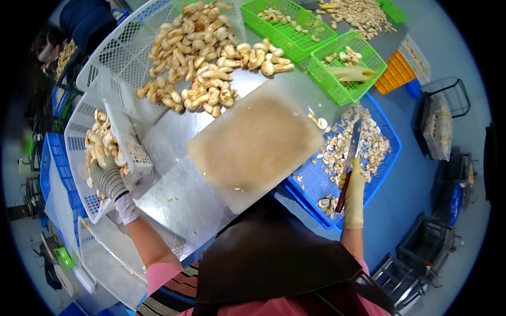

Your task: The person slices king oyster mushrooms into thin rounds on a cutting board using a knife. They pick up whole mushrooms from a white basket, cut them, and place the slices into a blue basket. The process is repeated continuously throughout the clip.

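Note:
My left hand (108,177), in a grey striped glove, reaches into a white plastic basket (138,158) at the left, its fingers on a mushroom (95,144) among others. Whether it grips that mushroom I cannot tell. At the right, my right hand (353,189), in a pale yellow glove, holds a knife (354,138) by its dark red handle, blade pointing away from me. The knife is above a blue mesh tray (389,166) of sliced mushrooms (373,146). Between my hands lies a stained cutting board (257,146) with a few small scraps on it.
Whole mushrooms (189,47) are heaped on the metal table (166,166) beyond the board, beside a large white basket (114,51). Two green baskets (284,33) stand at the back right; the nearer holds mushroom pieces and a pale glove (348,73). A person (87,23) is at the upper left.

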Available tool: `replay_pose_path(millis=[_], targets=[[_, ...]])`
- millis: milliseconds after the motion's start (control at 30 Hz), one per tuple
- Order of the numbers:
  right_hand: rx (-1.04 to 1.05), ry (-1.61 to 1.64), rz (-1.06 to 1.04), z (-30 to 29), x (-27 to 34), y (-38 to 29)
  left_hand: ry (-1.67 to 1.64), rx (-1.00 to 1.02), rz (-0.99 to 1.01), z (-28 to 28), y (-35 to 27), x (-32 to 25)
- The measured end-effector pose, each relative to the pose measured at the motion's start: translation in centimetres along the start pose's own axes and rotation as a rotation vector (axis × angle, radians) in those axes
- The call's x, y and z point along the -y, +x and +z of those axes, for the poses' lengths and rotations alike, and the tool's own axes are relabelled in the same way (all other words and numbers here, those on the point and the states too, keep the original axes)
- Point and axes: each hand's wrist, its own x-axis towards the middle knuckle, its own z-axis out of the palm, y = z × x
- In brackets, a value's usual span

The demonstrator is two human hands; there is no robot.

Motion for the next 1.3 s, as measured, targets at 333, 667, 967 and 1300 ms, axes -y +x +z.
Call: replay_pose_path(millis=[333,667,967,1300], targets=[[0.007,-0.102,0.159,-2.5,-4.9,-1.7,-0.381,0.683,0.837,11.6,-25.9,-25.8],[-0.228,-0.971,-0.306,-8.5,-10.7,-1.6,-0.519,1.324,1.35,7.2,-41.0,-41.2],[-0.109,-1.09,-0.655,-10.8,-10.9,-4.6,-0.448,0.933,1.534,11.1,-45.3,-41.2],[-0.068,-0.677,-0.254,-9.3,-5.4,-4.7,-0.167,0.236,0.722,13.0,-14.7,-28.5]])
